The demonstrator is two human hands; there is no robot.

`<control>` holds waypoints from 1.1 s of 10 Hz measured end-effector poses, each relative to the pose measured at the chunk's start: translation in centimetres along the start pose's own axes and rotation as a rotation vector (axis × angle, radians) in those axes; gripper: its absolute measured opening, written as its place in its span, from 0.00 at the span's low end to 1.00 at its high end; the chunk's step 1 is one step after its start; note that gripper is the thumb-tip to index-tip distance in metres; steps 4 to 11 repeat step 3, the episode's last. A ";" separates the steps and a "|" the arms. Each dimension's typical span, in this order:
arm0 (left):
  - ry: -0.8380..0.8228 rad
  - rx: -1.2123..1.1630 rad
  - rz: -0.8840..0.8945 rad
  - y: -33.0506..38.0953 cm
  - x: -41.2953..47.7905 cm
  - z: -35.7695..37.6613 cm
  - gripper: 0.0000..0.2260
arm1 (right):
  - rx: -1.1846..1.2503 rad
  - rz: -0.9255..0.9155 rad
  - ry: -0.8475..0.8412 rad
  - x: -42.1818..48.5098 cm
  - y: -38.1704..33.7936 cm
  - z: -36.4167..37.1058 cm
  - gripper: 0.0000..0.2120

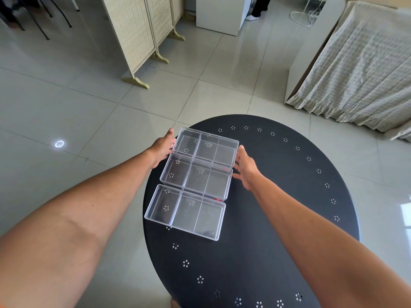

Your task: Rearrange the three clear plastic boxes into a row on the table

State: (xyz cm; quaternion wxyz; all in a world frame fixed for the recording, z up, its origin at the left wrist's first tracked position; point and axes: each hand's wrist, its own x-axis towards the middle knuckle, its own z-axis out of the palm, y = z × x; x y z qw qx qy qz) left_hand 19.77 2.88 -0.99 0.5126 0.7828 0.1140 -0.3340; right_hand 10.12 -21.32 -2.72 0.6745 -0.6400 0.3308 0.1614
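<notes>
Three clear plastic boxes, each split into three compartments, lie one behind the other on the round black table (278, 218). The far box (205, 147) is at the table's far left edge, the middle box (196, 177) touches it, and the near box (185, 211) sits just in front. My left hand (163, 147) rests flat against the far box's left end. My right hand (245, 168) is at the right ends of the far and middle boxes, fingers spread. Whether either hand grips is unclear.
The table has small dotted flower patterns near its rim. Grey tiled floor lies all around. A folding wicker screen (142, 36) stands at the back left, a cloth-covered piece of furniture (355, 70) at the right, and a white cabinet (222, 14) at the back.
</notes>
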 end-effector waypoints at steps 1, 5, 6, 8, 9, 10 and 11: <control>0.003 0.011 0.007 0.2 -0.2 0.1 0.34 | 0.003 0.006 -0.011 0.0 -0.1 0.0 0.23; 0.138 0.093 0.039 0.4 0.2 0.4 0.38 | 0.008 0.035 0.089 -1.6 -1.0 0.0 0.29; 0.138 0.093 0.039 0.4 0.2 0.4 0.38 | 0.008 0.035 0.089 -1.6 -1.0 0.0 0.29; 0.138 0.093 0.039 0.4 0.2 0.4 0.38 | 0.008 0.035 0.089 -1.6 -1.0 0.0 0.29; 0.138 0.093 0.039 0.4 0.2 0.4 0.38 | 0.008 0.035 0.089 -1.6 -1.0 0.0 0.29; 0.138 0.093 0.039 0.4 0.2 0.4 0.38 | 0.008 0.035 0.089 -1.6 -1.0 0.0 0.29; 0.138 0.093 0.039 0.4 0.2 0.4 0.38 | 0.008 0.035 0.089 -1.6 -1.0 0.0 0.29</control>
